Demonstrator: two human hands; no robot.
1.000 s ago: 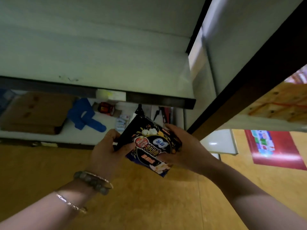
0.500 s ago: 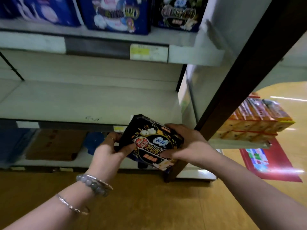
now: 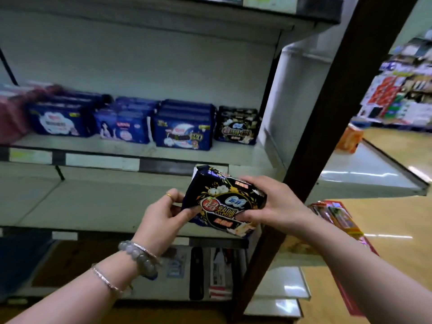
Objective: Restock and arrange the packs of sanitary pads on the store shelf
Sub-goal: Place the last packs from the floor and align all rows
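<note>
Over the last second the view had swung up from the floor and the lowest shelves to a stocked shelf (image 3: 98, 160) at about chest height. The pack (image 3: 224, 204) had risen with it, and the grip on it had not changed. This probably meant the person had picked the pack up from low down and was now looking for its place.

On that shelf stood a row of blue packs (image 3: 183, 127). At the row's right end were black packs (image 3: 237, 128) whose design matched the held one. The matching stack looked like the likely spot, though nothing had been placed yet.

The pack was held in the air with its printed front towards the camera, tilted down to the right. It was below the stocked shelf's front edge and in front of the right end of a bare lower shelf (image 3: 93, 202).

The left hand (image 3: 161, 216) gripped the pack's left edge, with the thumb across the lower front corner and the fingers curled behind. The right hand (image 3: 273, 202) clasped the right end, with the fingers wrapped over the top edge and the thumb pressed on the lower front. Both hands were closed firmly on the pack, one at each end.
</note>
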